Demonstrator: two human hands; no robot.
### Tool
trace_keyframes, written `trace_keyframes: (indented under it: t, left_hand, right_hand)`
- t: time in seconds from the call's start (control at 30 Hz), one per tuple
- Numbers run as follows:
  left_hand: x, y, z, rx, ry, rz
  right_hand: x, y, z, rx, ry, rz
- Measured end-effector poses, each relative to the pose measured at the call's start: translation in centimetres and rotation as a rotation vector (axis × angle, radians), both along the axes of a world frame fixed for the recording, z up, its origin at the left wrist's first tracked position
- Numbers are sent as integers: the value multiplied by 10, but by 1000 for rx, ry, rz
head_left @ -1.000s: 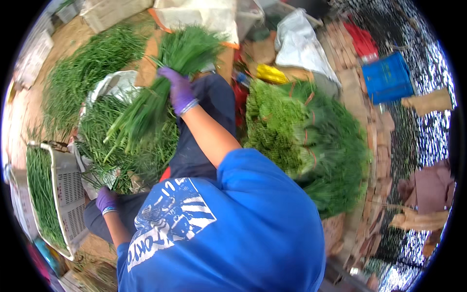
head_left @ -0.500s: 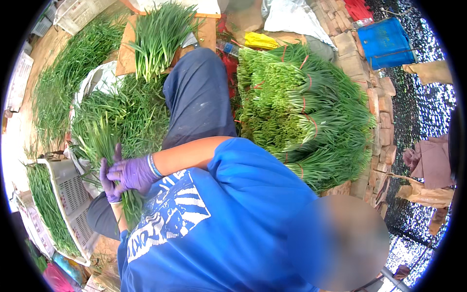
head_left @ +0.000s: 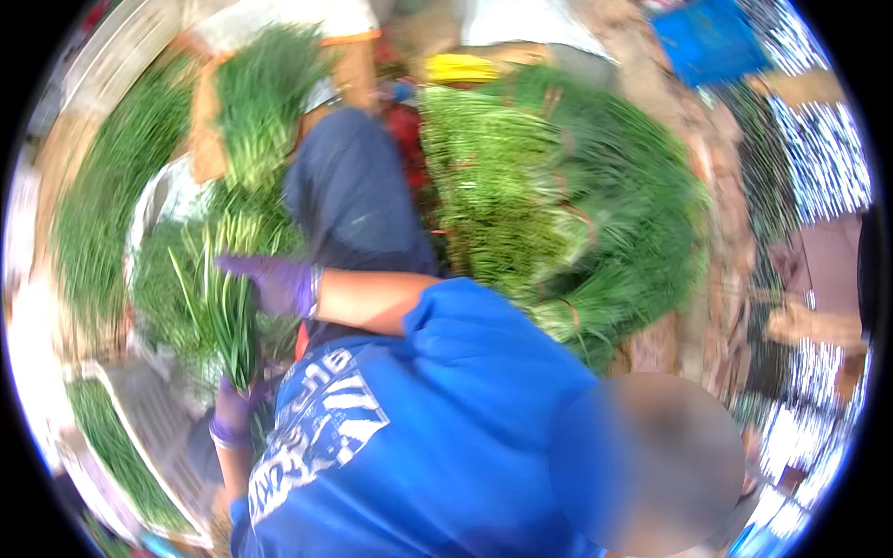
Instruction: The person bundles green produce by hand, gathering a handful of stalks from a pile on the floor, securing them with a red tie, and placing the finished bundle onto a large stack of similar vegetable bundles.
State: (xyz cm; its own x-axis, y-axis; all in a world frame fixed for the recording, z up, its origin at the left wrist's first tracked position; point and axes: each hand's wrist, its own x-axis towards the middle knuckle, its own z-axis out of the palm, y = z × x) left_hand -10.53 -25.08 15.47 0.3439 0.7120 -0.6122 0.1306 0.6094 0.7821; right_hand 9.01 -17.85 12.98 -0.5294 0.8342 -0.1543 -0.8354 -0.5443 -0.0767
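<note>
Parting from the left hand [head_left: 236, 414], which holds a green bunch [head_left: 238, 325] at lower left, the right hand [head_left: 279, 283] now lies higher along it, grip unclear to me, exposing the bunch's middle.

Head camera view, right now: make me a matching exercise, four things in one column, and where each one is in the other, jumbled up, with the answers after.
Things
1. Yellow packet
2. Blue container
3. Held green bunch
4. White crate

Places
A. Lower left of the picture, with long greens inside
B. At the purple-gloved left hand and right hand
C. Upper right of the picture
D. Top middle, by the upper edge of the banded bundles

Right pairs: 1-D, 2-C, 3-B, 4-A
</note>
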Motion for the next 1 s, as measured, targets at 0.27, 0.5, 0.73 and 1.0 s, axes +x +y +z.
trace_keyframes:
  t: [0.27,0.5,0.73,1.0]
  left_hand:
    - [31,54,6,379,111,-460]
    - [57,92,21,375,-84,-358]
    - [63,107,23,283,-223,-149]
    - [49,103,27,224,-289,51]
  right_hand:
    - [46,-13,20,242,-159,-387]
    - [74,-24,58,656,-663,-405]
    - [76,-40,95,862,-497,-381]
    - [59,-43,112,1270,-573,-386]
